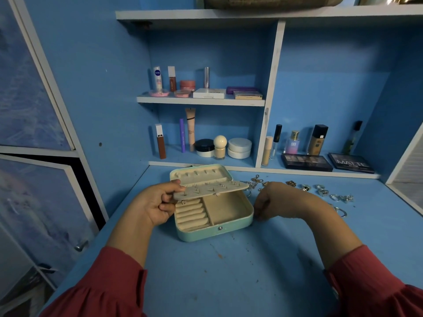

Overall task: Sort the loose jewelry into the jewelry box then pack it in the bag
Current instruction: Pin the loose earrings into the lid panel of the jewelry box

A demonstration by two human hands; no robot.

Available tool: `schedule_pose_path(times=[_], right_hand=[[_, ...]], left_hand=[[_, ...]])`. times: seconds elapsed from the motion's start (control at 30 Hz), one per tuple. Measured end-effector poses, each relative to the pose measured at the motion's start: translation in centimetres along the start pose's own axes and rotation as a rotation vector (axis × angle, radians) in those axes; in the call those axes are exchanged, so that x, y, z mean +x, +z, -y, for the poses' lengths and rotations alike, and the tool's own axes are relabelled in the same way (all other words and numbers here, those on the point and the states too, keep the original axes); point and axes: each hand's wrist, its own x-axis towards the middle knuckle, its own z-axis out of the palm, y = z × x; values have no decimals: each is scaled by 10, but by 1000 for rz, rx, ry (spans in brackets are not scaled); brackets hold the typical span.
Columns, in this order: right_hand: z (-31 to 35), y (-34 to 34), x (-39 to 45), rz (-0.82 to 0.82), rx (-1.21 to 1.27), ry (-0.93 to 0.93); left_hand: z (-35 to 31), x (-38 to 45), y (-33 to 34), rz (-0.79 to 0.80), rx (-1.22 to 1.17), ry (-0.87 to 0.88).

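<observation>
A mint-green jewelry box (215, 232) lies open on the blue desk, its cream lining showing ring rolls at the left and a bare compartment at the right. My left hand (158, 202) pinches the left end of the cream earring flap (212, 189), held level above the box with several stud posts sticking up. My right hand (274, 202) rests just right of the box with fingers curled downward; what it holds, if anything, is hidden. Loose silver and gold jewelry (320, 191) lies scattered on the desk behind and right of that hand.
Shelves at the back hold cosmetics: bottles, jars (239, 148) and eyeshadow palettes (306, 162). A cabinet door with a metal handle (81, 245) stands at the left. The desk's front area (229, 282) is bare blue surface. No bag is recognisable.
</observation>
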Motion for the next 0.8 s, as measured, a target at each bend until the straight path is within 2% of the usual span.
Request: schedule_pose_path(times=[0.4, 0.8], right_hand=[[-4, 1, 0, 45, 46, 16], [5, 5, 0, -33, -31, -9]], left_hand=[[-8, -3, -8, -40, -16, 33], [-7, -2, -9, -42, -11, 34]])
